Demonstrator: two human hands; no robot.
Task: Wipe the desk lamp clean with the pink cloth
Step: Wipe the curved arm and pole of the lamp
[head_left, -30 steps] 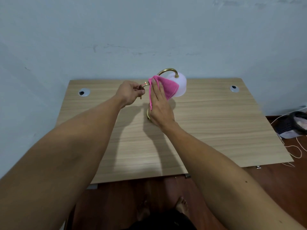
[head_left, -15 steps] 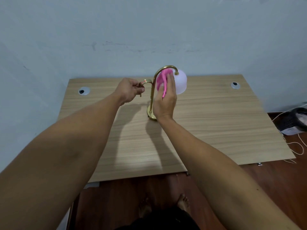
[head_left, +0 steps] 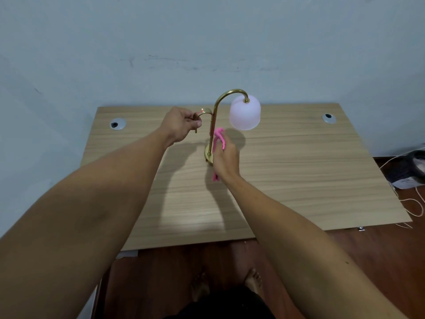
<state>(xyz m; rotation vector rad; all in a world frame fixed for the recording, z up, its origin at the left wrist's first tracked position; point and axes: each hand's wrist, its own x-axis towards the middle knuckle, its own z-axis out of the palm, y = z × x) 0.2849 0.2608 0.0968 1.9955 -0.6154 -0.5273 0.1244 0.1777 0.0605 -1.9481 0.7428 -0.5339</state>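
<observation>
A desk lamp (head_left: 245, 112) with a brass curved stem and a white dome shade stands upright near the back middle of the wooden desk (head_left: 299, 171). My left hand (head_left: 181, 125) grips the small brass hook-shaped handle on the stem's left side. My right hand (head_left: 225, 157) is closed on the bunched pink cloth (head_left: 218, 137), pressing it against the lower stem just above the round brass base. One end of the cloth hangs out below my wrist.
Two round cable grommets (head_left: 117, 124) (head_left: 328, 118) sit in the desk's back corners. A pale blue wall stands right behind the desk. A dark basket and white cords (head_left: 411, 171) lie on the wooden floor at the right. My bare feet (head_left: 253, 279) show below.
My right hand slid the pink cloth from the shade and upper stem down to the lower stem near the base. The shade is now uncovered. My left hand kept its grip on the handle.
</observation>
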